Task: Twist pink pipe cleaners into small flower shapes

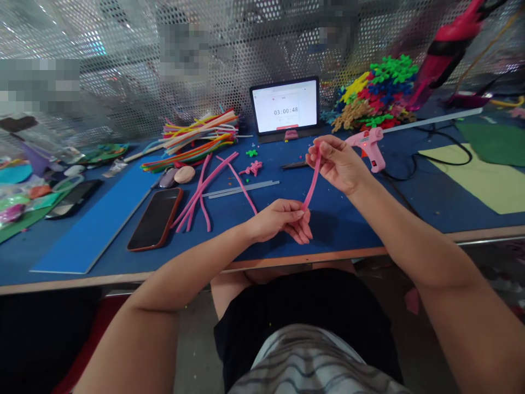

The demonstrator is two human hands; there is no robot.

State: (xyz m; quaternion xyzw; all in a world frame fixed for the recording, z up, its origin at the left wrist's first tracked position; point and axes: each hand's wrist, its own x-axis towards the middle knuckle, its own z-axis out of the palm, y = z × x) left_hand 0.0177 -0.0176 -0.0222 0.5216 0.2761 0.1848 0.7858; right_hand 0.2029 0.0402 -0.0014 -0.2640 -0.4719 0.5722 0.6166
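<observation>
A pink pipe cleaner (313, 183) is stretched at a slant between my two hands, above the blue tabletop. My left hand (287, 218) pinches its lower end near the table's front edge. Higher and to the right, my right hand (334, 161) grips the upper end between thumb and fingers. Several loose pink pipe cleaners (205, 189) lie crossed on the table to the left. Past my left hand are translucent glue sticks (241, 189), a small pink pipe-cleaner figure (253, 168) and a little green flower shape (251, 153). Dark scissors (293, 166) lie partly behind my right hand.
A pink glue gun (371, 146) with a cord lies right of my right hand. A tablet (285, 106) showing a timer stands at the back, between bundled pipe cleaners (200, 134) and a colourful pile of shapes (369, 96). A phone (155, 219) lies at left.
</observation>
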